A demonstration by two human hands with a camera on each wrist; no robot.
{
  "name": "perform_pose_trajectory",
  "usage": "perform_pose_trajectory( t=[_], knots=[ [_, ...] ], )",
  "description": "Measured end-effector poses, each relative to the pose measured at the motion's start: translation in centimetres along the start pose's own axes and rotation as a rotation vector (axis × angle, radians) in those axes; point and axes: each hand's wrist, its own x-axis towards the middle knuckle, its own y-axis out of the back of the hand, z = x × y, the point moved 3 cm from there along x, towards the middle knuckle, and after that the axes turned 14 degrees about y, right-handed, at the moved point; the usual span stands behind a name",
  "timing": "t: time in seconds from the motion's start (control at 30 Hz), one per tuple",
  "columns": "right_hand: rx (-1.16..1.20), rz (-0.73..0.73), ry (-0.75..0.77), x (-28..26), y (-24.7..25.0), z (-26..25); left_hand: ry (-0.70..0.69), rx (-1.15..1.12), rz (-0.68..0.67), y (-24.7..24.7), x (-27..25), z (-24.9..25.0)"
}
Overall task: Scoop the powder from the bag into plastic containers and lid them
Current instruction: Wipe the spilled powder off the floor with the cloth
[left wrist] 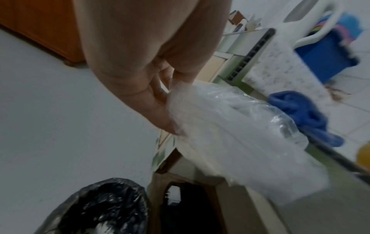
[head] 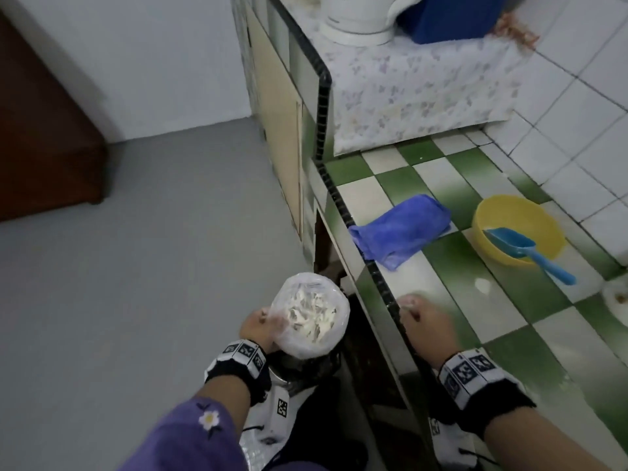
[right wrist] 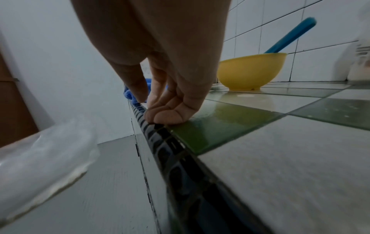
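My left hand (head: 258,326) pinches the edge of a clear plastic bag (head: 311,317) with white powder residue inside, held just off the counter's front edge. In the left wrist view the bag (left wrist: 230,134) hangs from my fingers (left wrist: 160,102) above a bin lined with black plastic (left wrist: 96,209). My right hand (head: 418,314) rests on the counter's black edge strip with fingers curled and nothing in them, the fingertips (right wrist: 160,117) touching the tile. A yellow bowl (head: 482,212) stands at the back of the counter with a blue scoop (head: 530,254) lying in it.
The green-and-white tiled counter (head: 509,351) carries a blue cloth (head: 401,229) near its front edge and a dusting of powder. A white kettle (head: 360,18) and a blue box (head: 448,18) stand on a raised ledge behind. Grey floor lies to the left.
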Motion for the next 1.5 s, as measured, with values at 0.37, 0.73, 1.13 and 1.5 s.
perform_pose_trajectory(
  t=[0.37,0.73,1.13,1.5],
  knots=[
    [0.030,0.231,-0.052,-1.2,-0.8,0.2,0.180,0.094,-0.013,0.6,12.4,-6.6],
    [0.040,0.302,-0.094,-0.9,-0.9,-1.1,0.319,0.279,0.001,1.2,15.7,-9.5],
    [0.080,0.276,-0.083,-3.8,1.4,-0.4,0.132,0.373,0.007,-1.0,8.2,-6.3],
    [0.098,0.175,-0.159,-10.8,4.8,2.4,-0.739,0.426,0.077,-14.2,-7.7,17.6]
  ],
)
